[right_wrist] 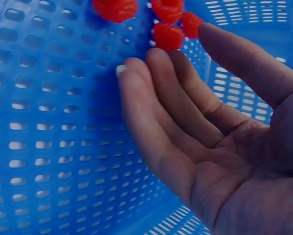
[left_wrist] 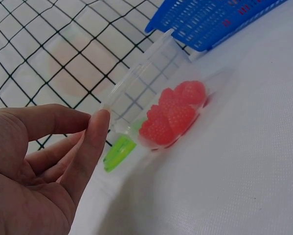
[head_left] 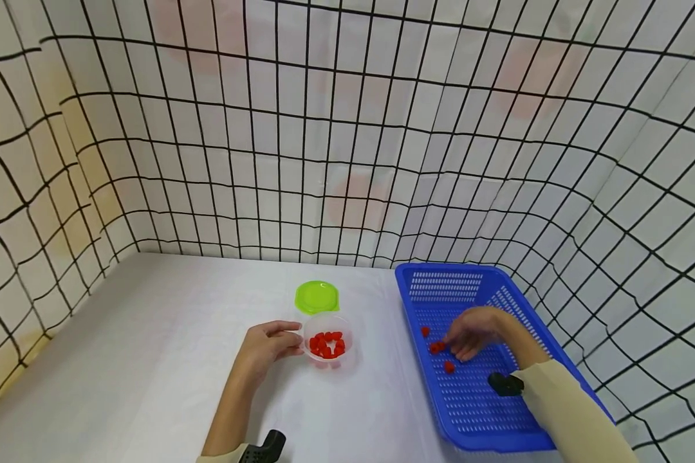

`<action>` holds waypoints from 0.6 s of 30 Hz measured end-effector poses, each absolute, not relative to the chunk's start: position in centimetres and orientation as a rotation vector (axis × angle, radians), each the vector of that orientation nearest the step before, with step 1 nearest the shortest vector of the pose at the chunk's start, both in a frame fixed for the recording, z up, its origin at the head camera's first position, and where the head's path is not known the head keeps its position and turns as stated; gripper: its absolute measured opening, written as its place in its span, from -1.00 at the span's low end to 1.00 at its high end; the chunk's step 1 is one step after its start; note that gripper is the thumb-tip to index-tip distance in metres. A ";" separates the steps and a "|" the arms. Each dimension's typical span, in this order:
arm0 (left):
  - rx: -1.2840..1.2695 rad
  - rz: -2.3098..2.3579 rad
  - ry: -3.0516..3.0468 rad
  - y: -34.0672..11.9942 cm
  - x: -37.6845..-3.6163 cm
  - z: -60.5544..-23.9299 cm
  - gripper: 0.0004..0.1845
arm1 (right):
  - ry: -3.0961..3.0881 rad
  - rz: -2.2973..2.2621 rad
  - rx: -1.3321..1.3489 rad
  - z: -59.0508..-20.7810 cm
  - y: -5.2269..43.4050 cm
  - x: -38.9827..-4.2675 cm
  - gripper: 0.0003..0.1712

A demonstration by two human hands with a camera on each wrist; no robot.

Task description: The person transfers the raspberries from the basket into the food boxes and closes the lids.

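A clear round plastic tub (head_left: 347, 329) stands on the white surface with several red raspberries (head_left: 318, 347) in it. My left hand (head_left: 269, 347) pinches the tub's rim on its left side between thumb and index finger, as the left wrist view shows. Inside a blue perforated basket (head_left: 408, 321), my right hand (head_left: 473, 331) reaches down with fingers loosely bent and thumb apart. Its fingertips are close to a few loose raspberries (right_wrist: 168, 36); whether they touch one I cannot tell. Another raspberry (head_left: 448, 367) lies nearer the front of the basket.
A bright green lid (head_left: 316, 297) lies just behind the tub. Black wire mesh (head_left: 336, 154) rises behind and along both sides of the white table surface (head_left: 139, 360). The basket's raised walls surround my right hand.
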State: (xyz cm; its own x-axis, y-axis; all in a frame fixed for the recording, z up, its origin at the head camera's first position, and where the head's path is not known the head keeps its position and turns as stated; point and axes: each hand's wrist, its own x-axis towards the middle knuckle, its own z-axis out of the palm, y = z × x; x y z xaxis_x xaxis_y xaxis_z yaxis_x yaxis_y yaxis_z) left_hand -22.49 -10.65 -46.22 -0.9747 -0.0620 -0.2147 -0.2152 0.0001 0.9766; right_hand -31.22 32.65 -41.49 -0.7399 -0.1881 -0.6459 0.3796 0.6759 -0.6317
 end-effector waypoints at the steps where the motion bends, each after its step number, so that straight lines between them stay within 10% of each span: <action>1: -0.303 2.125 2.142 -10.7 -22.5 -46.2 -0.73 | 2.170 -1.016 0.148 -41.7 32.7 -31.2 -0.77; 18: -0.268 2.186 2.122 -10.6 -22.2 -46.0 -0.72 | 2.086 -0.810 0.221 -41.9 32.2 -30.7 -0.65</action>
